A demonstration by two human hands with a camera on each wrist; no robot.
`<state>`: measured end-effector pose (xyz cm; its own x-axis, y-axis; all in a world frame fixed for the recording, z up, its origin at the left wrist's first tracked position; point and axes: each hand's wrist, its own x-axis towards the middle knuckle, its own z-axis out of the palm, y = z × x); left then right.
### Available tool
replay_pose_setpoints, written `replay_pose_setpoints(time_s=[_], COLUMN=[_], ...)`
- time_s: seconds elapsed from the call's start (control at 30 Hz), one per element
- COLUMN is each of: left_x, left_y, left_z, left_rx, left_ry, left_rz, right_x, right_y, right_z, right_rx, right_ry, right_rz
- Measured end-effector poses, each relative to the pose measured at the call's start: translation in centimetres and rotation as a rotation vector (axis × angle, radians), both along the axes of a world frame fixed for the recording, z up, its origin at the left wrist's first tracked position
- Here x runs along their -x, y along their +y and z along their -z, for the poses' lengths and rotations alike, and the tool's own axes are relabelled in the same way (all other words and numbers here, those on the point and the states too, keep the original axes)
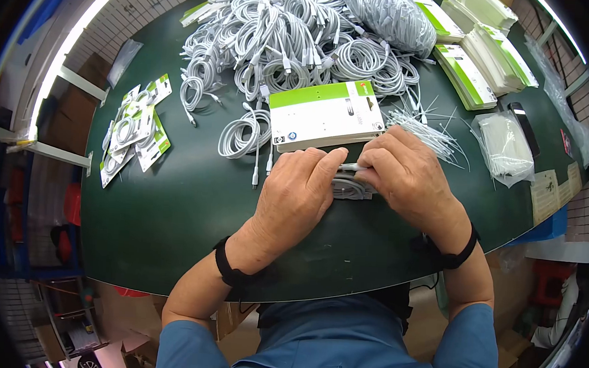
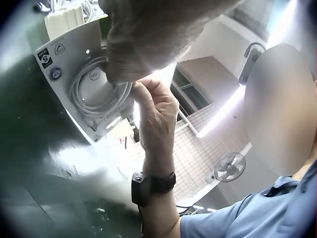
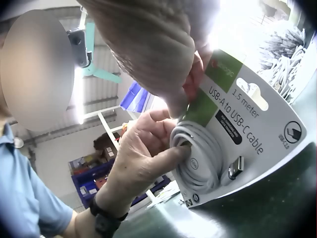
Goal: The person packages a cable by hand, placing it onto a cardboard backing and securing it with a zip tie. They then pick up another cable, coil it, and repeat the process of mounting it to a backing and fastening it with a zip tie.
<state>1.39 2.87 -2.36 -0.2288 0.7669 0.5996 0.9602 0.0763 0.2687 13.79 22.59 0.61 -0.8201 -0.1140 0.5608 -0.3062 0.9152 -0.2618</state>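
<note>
Between the two hands a white and green packaging card (image 3: 270, 116) stands tilted up from the table, printed "1.5 meter USB-A to USB-C cable". A coiled white USB cable (image 3: 216, 161) lies against its face, its USB-A plug (image 3: 237, 167) by the card's lower edge. My left hand (image 1: 294, 192) grips the coil and card, its thumb over the coil in the right wrist view. With thumb and fingers, my right hand (image 1: 406, 172) pinches at the card and cable from the other side. The pinched spot itself is mostly hidden behind the fingers.
Just beyond the hands lies a stack of cards (image 1: 325, 118). A large heap of coiled cables (image 1: 276, 34) fills the back. Carded cables (image 1: 136, 130) lie at left. Loose zip ties (image 1: 432, 133), a bag of ties (image 1: 506, 148) and more card stacks (image 1: 491, 58) are at right.
</note>
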Motion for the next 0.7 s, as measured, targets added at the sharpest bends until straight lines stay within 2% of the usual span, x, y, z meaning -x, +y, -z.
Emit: replay_pose_setpoints(time_s=[0.2,0.43,0.7], left_x=[0.4,0.7,0.4], left_y=[-0.1,0.2,0.2], left_z=[0.7,1.1,0.8], left_rx=[-0.118,-0.207,-0.161], left_ry=[-0.034,-0.004,0.033], left_rz=[0.042,0.063,0.049], right_x=[-0.3,-0.2,0.0], right_y=[0.2,0.2,0.4], right_z=[1.2,1.5,1.6], right_rx=[-0.066,-0.018,0.060], right_ry=[0.047,0.006,-0.001], right_rz=[0.018,0.024,-0.006])
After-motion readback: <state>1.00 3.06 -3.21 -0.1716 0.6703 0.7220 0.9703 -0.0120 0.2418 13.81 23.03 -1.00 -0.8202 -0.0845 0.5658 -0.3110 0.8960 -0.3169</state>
